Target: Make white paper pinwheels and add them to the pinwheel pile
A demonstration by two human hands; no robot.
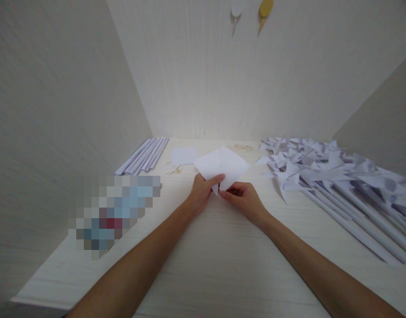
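Observation:
A white paper square (234, 161), turned corner-down and split by a cut or crease along its middle, is held up above the table. My left hand (203, 187) grips it near the lower corner, thumb lying across the front. My right hand (239, 194) pinches at the lower right edge, close to the bottom tip; its fingertips are partly hidden, and I cannot tell how much paper is between them. Both hands are closed and nearly touching each other.
Paper pinwheels on rolled sticks (322, 176) are heaped at the right. Rolled paper tubes (146, 154) lie back left, beside a white sheet (184, 156) and small light-brown bits (176, 169). A blurred-out item (120, 212) lies left. Two hooks (265, 9) hang on the back wall.

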